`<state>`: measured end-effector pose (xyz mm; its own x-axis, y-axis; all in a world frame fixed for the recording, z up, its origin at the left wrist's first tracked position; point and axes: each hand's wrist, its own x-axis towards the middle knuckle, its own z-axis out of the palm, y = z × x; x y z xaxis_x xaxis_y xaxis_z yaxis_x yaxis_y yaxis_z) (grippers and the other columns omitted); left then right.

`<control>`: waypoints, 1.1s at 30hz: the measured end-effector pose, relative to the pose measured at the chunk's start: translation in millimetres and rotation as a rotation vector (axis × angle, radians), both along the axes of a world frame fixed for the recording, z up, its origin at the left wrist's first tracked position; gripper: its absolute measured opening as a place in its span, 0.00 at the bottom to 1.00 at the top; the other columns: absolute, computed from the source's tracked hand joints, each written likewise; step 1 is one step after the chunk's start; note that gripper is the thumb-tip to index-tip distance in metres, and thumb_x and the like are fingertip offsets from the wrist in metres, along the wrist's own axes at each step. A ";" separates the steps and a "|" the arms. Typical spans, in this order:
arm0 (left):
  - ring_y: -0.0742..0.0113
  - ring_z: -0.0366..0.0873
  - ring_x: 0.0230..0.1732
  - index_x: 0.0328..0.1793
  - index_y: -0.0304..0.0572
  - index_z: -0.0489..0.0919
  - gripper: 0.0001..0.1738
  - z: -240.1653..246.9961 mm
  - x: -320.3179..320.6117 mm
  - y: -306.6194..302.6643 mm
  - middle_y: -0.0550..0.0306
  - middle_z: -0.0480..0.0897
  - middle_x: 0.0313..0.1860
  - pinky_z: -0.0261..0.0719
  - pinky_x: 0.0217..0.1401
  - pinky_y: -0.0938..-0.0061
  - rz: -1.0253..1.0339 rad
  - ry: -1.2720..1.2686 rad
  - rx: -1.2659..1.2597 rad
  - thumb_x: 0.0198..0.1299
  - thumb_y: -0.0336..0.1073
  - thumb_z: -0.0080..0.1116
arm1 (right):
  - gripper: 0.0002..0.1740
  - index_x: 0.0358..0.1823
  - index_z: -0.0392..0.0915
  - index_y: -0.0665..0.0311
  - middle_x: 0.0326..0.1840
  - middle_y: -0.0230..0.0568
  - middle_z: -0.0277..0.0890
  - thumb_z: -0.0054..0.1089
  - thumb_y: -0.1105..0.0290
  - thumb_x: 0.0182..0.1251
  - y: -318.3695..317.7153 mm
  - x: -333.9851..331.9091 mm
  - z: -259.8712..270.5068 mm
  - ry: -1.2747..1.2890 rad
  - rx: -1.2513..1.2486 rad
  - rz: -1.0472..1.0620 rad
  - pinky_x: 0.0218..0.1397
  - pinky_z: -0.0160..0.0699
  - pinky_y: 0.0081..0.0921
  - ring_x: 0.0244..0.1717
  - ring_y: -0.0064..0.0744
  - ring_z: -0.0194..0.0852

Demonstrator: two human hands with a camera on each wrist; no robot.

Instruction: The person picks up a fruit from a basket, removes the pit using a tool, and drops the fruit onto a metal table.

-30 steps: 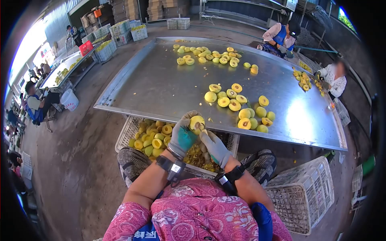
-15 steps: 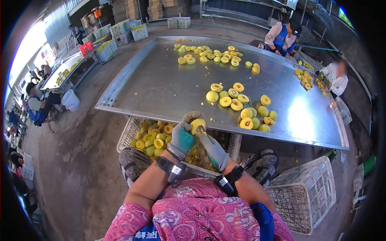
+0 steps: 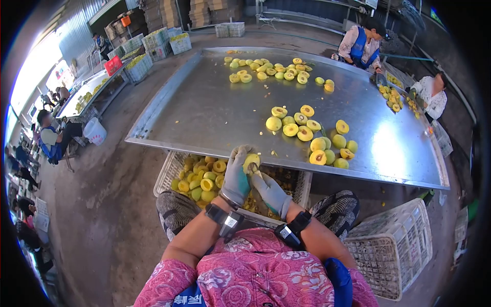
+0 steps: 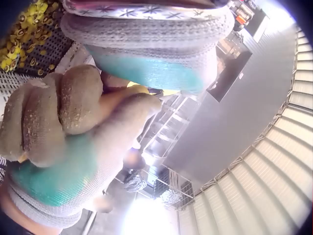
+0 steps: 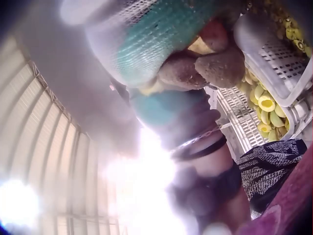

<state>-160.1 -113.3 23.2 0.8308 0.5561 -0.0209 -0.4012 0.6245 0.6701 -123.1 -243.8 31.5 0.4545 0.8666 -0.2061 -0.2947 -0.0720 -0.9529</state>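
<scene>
In the head view, my gloved left hand [image 3: 237, 179] grips a yellow fruit half [image 3: 251, 163] just off the table's near edge, its hollowed cut face showing. Beside it, my gloved right hand [image 3: 272, 193] has its fingertips against the fruit's lower side. The left wrist view shows the right hand [image 4: 58, 127] with fingers curled round a tan, handle-like thing [image 4: 108, 100], mostly hidden. Close above it is the left hand [image 4: 151, 58], fingers mostly out of sight. Cut and whole fruit [image 3: 305, 134] lie on the metal table [image 3: 204, 112].
Below the table edge, a crate [image 3: 164, 179] holds fruit halves and smaller scraps. An upturned white crate [image 3: 381, 256] stands at the right. More fruit [image 3: 266, 66] lies at the table's far side. Two people sit at the right end; others work at the left.
The left hand has turned, so more grey glove and less teal shows, and the fruit has tilted with it. The right hand stays against the fruit. The head view has shifted slightly.
</scene>
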 end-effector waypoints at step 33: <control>0.61 0.82 0.38 0.39 0.38 0.78 0.22 2.0 -24.1 19.2 0.53 0.81 0.35 0.85 0.43 0.64 -0.420 0.059 0.157 0.71 0.52 0.54 | 0.26 0.43 0.69 0.58 0.15 0.19 0.53 0.44 0.40 0.76 -11.6 -7.2 -13.0 0.857 0.118 0.400 0.08 0.48 0.17 0.07 0.12 0.46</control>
<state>-184.2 -94.1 25.2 0.9851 0.1711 -0.0167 -0.0933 0.6136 0.7840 -130.3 -255.4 18.6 -0.1456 0.9616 -0.2326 -0.8706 -0.2362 -0.4315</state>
